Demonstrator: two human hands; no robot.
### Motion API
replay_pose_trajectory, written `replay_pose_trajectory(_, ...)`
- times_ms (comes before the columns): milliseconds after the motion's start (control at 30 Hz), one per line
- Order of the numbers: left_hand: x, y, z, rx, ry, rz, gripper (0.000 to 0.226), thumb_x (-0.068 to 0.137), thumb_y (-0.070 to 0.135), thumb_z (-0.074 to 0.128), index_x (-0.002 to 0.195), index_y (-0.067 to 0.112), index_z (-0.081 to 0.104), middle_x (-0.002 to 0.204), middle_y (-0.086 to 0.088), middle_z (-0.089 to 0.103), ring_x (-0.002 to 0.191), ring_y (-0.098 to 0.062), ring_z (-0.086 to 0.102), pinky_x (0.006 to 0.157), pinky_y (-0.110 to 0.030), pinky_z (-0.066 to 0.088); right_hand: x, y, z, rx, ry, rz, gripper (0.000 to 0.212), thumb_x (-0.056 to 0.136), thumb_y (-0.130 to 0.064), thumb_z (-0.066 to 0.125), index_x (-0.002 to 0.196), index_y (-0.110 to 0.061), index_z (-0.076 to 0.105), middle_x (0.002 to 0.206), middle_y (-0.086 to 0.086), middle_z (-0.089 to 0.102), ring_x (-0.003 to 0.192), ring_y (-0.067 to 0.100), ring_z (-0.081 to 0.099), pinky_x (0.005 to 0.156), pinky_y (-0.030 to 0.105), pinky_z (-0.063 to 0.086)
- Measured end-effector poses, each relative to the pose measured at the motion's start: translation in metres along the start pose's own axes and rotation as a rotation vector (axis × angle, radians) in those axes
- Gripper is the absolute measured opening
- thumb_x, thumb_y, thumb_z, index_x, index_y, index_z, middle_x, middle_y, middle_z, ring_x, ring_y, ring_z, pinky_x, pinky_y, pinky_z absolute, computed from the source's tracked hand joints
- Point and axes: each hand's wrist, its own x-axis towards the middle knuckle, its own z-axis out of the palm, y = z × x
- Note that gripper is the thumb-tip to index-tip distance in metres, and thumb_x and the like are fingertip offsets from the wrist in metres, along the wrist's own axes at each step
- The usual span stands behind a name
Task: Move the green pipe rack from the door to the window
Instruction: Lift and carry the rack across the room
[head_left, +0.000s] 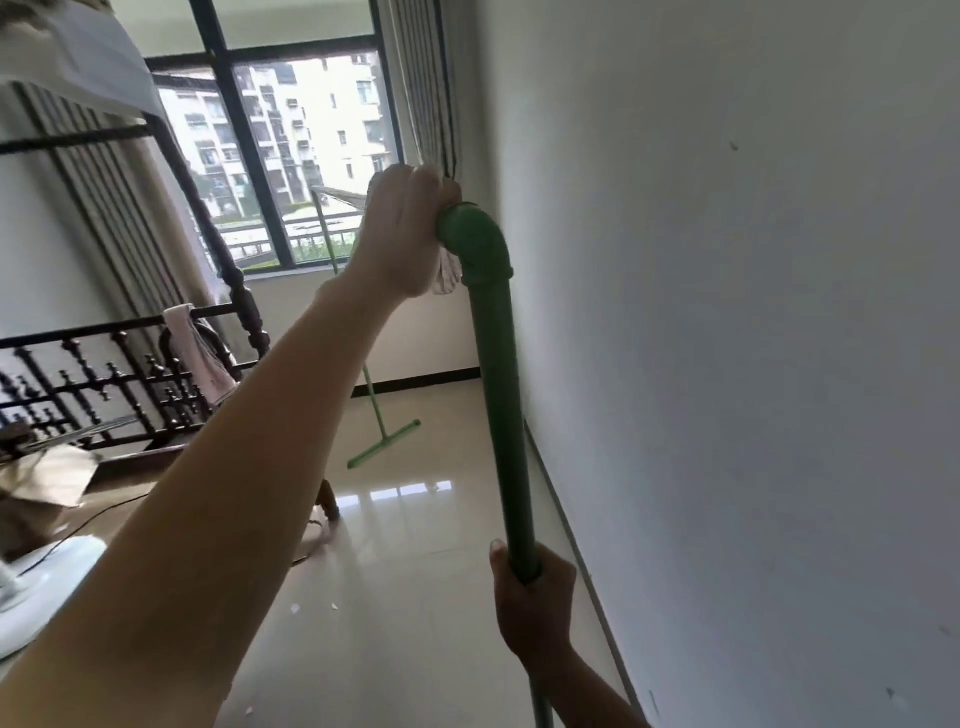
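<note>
By wall: left hand (402, 228) atop green pipe rack (501, 395), right hand (535, 608) low.

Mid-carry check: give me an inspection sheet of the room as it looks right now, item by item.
Surface: glossy tiled floor, small pale scraps on it near the fan.
Job's things: green pipe rack, near upright and elbow joint in view; its far foot rests on the floor below the window.
Clutter: cardboard and a white fan base at left.
Grippers: left hand closed over the top bar beside the elbow; right hand closed around the upright lower down.
Cables: a dark cord crosses the floor towards the fan.
Surroundings: white wall close on the right, dark bed frame on the left, striped curtain by the window.
</note>
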Motion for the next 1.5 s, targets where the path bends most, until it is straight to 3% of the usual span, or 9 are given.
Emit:
replay_pose_trajectory(200, -0.01, -0.05, 0.017, 0.051, -0.158, -0.164, 0.046, 0.101, 0.025, 0.045, 0.066, -0.003, 0.055, 0.05, -0.004, 0.042, 0.046, -0.019, 0.038, 0.048, -0.026, 0.028, 0.056, 0.009, 0.016, 0.026, -0.076, -0.019, 0.044, 0.082, -0.015, 0.072, 0.046, -0.03, 0.052, 0.038, -0.005, 0.042, 0.039, 0.011, 0.04, 0.043, 0.03, 0.041)
replay_pose_trajectory(333, -0.021, -0.088, 0.026, 0.132, -0.217, -0.218, 0.024, 0.086, 0.01, 0.044, 0.064, 0.006, 0.052, 0.053, 0.015, 0.028, 0.044, -0.023, 0.036, 0.044, -0.03, 0.028, 0.093, 0.017, 0.041, 0.02, -0.091, -0.038, 0.042, 0.082, -0.019, 0.071, 0.048, -0.019, 0.047, 0.041, -0.003, 0.039, 0.039, 0.014, 0.039, 0.042, 0.033, 0.04)
replay_pose_trajectory(500, -0.041, -0.141, 0.032, 0.196, -0.033, -0.113, 0.015, 0.086, 0.003, 0.042, 0.076, 0.014, 0.037, 0.05, -0.007, 0.04, 0.042, -0.023, 0.036, 0.041, -0.034, 0.035, 0.141, 0.024, 0.082, -0.007, -0.079, -0.085, 0.049, 0.083, -0.012, 0.072, 0.045, -0.023, 0.042, 0.037, -0.007, 0.037, 0.037, 0.008, 0.036, 0.039, 0.02, 0.034)
replay_pose_trajectory(700, -0.074, -0.222, 0.037, 0.319, 0.02, -0.009, 0.011, 0.086, 0.003, 0.044, 0.081, 0.01, 0.037, 0.052, -0.022, 0.056, 0.041, -0.032, 0.048, 0.04, -0.038, 0.045, 0.204, 0.034, 0.141, -0.057, -0.077, -0.096, 0.049, 0.083, -0.012, 0.072, 0.046, -0.022, 0.042, 0.037, -0.007, 0.035, 0.036, 0.009, 0.035, 0.038, 0.025, 0.035)
replay_pose_trajectory(900, -0.094, -0.296, 0.057, 0.303, -0.105, -0.186, 0.012, 0.084, -0.002, 0.043, 0.074, 0.004, 0.045, 0.047, -0.017, 0.046, 0.041, -0.028, 0.039, 0.04, -0.036, 0.038, 0.276, 0.052, 0.186, -0.087, -0.099, -0.099, 0.047, 0.082, -0.022, 0.071, 0.046, -0.022, 0.04, 0.042, 0.001, 0.036, 0.039, 0.016, 0.036, 0.041, 0.034, 0.034)
replay_pose_trajectory(1033, -0.096, -0.338, 0.095, 0.292, -0.166, -0.503, 0.041, 0.083, -0.008, 0.043, 0.051, 0.018, 0.039, 0.047, 0.002, 0.036, 0.044, -0.013, 0.034, 0.045, -0.026, 0.032, 0.338, 0.068, 0.203, -0.061, -0.154, -0.119, 0.045, 0.082, -0.023, 0.07, 0.046, -0.02, 0.043, 0.042, 0.001, 0.037, 0.038, 0.017, 0.038, 0.037, 0.041, 0.037)
replay_pose_trajectory(1200, -0.099, -0.387, 0.149, 0.367, -0.17, -0.323, 0.029, 0.081, 0.002, 0.038, 0.059, -0.009, 0.051, 0.044, -0.02, 0.049, 0.04, -0.032, 0.043, 0.04, -0.043, 0.042, 0.419, 0.09, 0.217, -0.001, -0.211, -0.131, 0.05, 0.075, -0.042, 0.061, 0.049, -0.003, 0.042, 0.042, 0.001, 0.035, 0.038, 0.016, 0.036, 0.035, 0.042, 0.037)
replay_pose_trajectory(1400, -0.11, -0.457, 0.21, 0.485, -0.202, -0.184, 0.013, 0.075, -0.014, 0.047, 0.067, -0.007, 0.054, 0.05, -0.02, 0.05, 0.042, -0.03, 0.043, 0.041, -0.036, 0.036, 0.511, 0.118, 0.238, 0.002, -0.29, -0.106, 0.045, 0.078, -0.027, 0.068, 0.046, -0.014, 0.039, 0.043, -0.002, 0.034, 0.039, 0.014, 0.033, 0.038, 0.038, 0.032)
replay_pose_trajectory(1500, -0.119, -0.492, 0.232, 0.51, -0.235, -0.21, 0.013, 0.077, -0.009, 0.043, 0.069, -0.005, 0.053, 0.052, -0.02, 0.051, 0.044, -0.03, 0.041, 0.042, -0.035, 0.034, 0.549, 0.13, 0.258, 0.002, -0.318, -0.092, 0.048, 0.075, -0.04, 0.062, 0.049, -0.005, 0.042, 0.043, -0.001, 0.036, 0.039, 0.015, 0.036, 0.037, 0.044, 0.037)
